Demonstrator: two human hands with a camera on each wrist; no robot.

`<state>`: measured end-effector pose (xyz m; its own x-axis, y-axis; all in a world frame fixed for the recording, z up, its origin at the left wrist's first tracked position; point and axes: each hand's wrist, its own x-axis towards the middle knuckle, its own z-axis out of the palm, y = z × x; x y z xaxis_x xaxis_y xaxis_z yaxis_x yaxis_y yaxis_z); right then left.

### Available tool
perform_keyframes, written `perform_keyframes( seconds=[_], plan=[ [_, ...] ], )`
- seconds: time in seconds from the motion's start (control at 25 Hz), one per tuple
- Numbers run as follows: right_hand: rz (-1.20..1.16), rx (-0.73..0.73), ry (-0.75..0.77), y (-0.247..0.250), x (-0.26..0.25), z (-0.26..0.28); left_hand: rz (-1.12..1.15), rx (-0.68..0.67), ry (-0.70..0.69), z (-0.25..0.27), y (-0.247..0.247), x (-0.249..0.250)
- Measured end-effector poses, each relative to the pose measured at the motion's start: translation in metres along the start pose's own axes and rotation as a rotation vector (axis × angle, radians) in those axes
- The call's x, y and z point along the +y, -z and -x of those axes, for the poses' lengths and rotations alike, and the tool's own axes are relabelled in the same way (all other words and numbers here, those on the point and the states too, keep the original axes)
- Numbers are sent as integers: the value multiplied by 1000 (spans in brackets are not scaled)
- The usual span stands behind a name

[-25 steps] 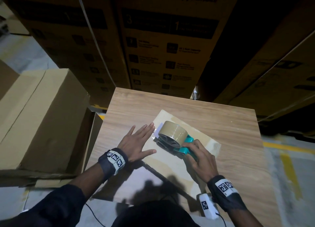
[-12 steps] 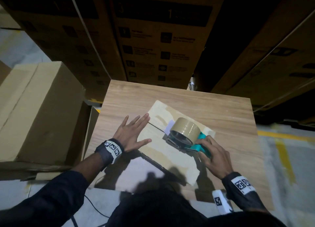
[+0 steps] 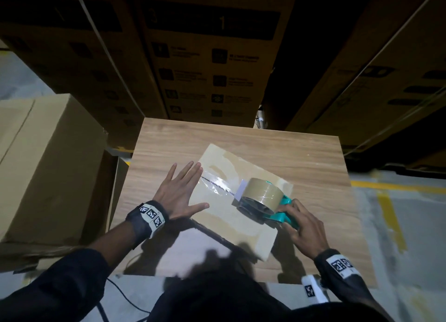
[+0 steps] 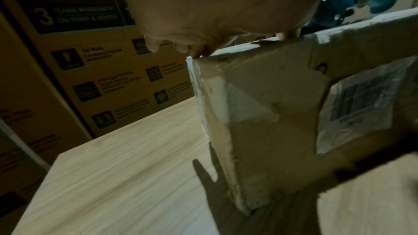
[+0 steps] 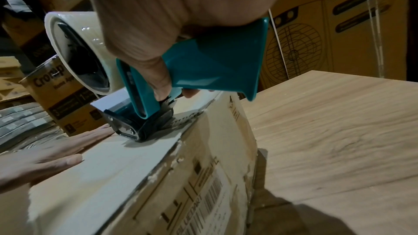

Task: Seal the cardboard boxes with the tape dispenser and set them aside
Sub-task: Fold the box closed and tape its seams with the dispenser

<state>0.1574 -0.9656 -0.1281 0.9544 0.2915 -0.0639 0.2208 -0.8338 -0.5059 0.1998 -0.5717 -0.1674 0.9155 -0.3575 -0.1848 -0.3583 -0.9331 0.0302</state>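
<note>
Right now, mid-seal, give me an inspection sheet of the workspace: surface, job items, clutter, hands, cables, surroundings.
Surface: wooden table, wood-grain top.
Job's things: cardboard box on the table, a clear tape strip along its top seam; teal tape dispenser pressed on the box top near its right end.
Clutter: nothing seen.
Grippers: left hand flat, fingers spread on the box's left edge; right hand grips the dispenser handle.
Cables: thin dark cable near the person's body, below the table edge.
Surroundings: stacked printed appliance cartons behind; plain carton at left; yellow floor line at right.

Cardboard box (image 3: 231, 215) (taped) on wooden table (image 3: 301, 152)
</note>
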Motion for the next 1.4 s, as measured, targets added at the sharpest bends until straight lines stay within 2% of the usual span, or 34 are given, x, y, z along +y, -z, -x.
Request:
perform_keyframes(
  seconds=[0.12, 0.28, 0.36, 0.6, 0.92, 1.2, 1.4],
  plan=[
    [-2, -3, 10, 0, 2, 1, 71, -8, -2, -1, -2, 23],
    [-8, 11, 16, 1, 0, 1, 118, -52, -146, -9, -11, 62],
    [-15, 14, 19, 1, -1, 1, 133, -47, -168, -11, -12, 70],
    [-19, 2, 33, 7, 1, 2, 174, 31, -44, -9, -13, 48],
    [-5, -6, 80, 36, -2, 8, 236, 16, 31, -9, -14, 41],
    [42, -9, -24, 69, 43, 59, 222, 43, 44, -9, -15, 43],
    [41, -30, -58, 52, 52, 68, 207, 51, 62, -8, -16, 44]
  ],
)
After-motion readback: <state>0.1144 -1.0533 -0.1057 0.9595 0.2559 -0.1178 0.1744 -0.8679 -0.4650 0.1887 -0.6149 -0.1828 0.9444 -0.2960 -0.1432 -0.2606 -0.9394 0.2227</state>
